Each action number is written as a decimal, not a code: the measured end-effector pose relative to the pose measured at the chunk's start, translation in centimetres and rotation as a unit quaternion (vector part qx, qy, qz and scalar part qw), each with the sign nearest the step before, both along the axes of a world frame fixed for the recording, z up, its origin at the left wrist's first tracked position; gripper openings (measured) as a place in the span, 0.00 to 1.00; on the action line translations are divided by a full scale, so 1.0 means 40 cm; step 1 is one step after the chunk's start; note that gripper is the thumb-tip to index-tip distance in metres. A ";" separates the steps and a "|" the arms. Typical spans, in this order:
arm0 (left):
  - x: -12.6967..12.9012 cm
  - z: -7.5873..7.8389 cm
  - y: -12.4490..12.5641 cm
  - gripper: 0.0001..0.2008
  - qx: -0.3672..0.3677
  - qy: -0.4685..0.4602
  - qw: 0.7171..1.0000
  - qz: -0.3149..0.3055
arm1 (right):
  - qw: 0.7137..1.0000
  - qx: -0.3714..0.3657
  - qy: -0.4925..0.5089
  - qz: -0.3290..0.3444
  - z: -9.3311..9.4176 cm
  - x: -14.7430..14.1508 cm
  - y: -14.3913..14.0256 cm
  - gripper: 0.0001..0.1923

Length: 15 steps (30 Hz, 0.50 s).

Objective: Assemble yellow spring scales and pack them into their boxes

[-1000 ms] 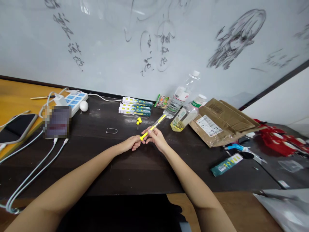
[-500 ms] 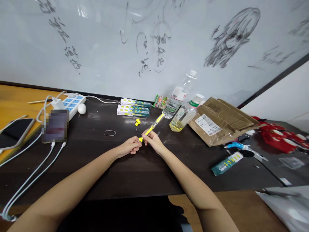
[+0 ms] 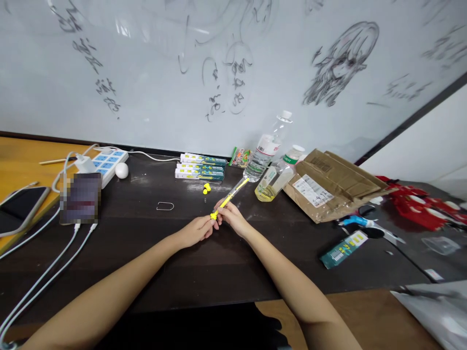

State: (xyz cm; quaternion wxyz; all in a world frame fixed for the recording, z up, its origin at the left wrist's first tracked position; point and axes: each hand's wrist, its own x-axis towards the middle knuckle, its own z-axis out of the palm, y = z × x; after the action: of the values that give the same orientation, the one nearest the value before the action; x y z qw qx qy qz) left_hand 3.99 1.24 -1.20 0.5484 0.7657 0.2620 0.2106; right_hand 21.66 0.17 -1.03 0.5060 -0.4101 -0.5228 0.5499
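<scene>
A slim clear tube with a yellow rod inside [image 3: 230, 195] slants up and to the right over the dark table. My right hand [image 3: 235, 219] is closed round its lower part. At the tube's bottom end sits a yellow end piece [image 3: 213, 216], pinched by the closed fingers of my left hand [image 3: 196, 231]. Some fingertips of both hands are hidden behind each other and the tube. Small yellow pieces [image 3: 207, 187] lie just beyond my hands, with a tiny dark spring-like bit [image 3: 205, 200] near them. To the left lies a bent wire loop [image 3: 165, 206].
White-and-teal boxes [image 3: 200, 173] lie at the back, beside a snack packet [image 3: 240, 157]. Two bottles [image 3: 263, 153] stand right of them, near a brown parcel [image 3: 328, 184]. Further right are scissors [image 3: 365, 222] and another box [image 3: 343, 249]. A power strip [image 3: 109, 163], phones and cables occupy the left.
The view has shifted slightly. My left hand has turned a little, its fingers now nearer the yellow end piece and right hand. Both hands keep hold of the tube.
</scene>
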 end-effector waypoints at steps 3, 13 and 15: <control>-0.001 0.005 0.000 0.18 0.093 -0.003 0.995 0.023 | 0.999 0.030 -0.037 -0.014 -0.005 0.001 0.005 0.17; 0.004 -0.004 0.001 0.15 0.079 0.008 0.996 0.044 | 0.989 0.066 -0.103 -0.079 -0.011 0.002 0.011 0.20; 0.004 -0.003 0.002 0.14 0.049 -0.002 0.998 0.043 | 0.989 0.066 -0.106 -0.082 -0.011 0.003 0.011 0.20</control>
State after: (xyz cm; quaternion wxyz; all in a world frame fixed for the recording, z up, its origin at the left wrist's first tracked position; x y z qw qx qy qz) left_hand 4.16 1.30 -1.32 0.5013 0.7793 0.2827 0.2477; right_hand 21.77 0.59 -1.48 0.5175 -0.4728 -0.5733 0.4242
